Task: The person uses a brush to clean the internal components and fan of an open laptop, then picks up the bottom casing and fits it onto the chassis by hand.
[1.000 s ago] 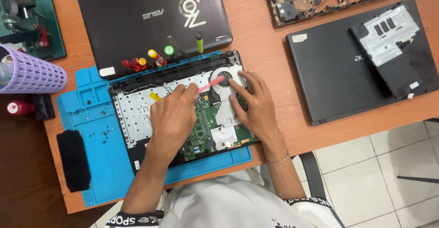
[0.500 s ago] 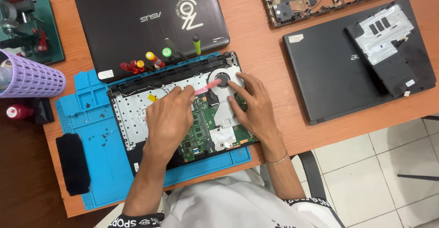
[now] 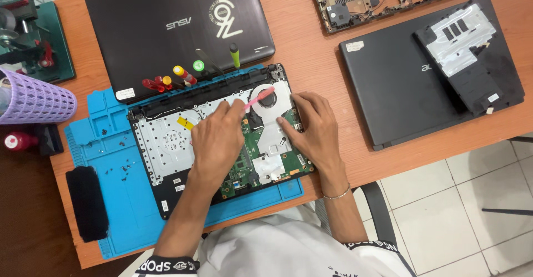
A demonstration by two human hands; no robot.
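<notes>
Now, left hand [image 3: 217, 142]: grips a pink pry tool [image 3: 259, 97], tip over the fan.
Right hand [image 3: 311, 128]: open, fingers pressing the motherboard [image 3: 261, 153].
Opened laptop [image 3: 161, 141]: on blue mat [image 3: 116, 193], holding motherboard.
Lilac basket [image 3: 33, 99]: tabletop's left edge, contents hidden.

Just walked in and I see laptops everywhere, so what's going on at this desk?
A person is working on an opened laptop lying on a blue mat, its green circuit board exposed. The left hand holds a pink tool pointed at the fan, while the right hand rests on the board beside it. Screwdrivers lie on a closed black laptop behind.
</notes>
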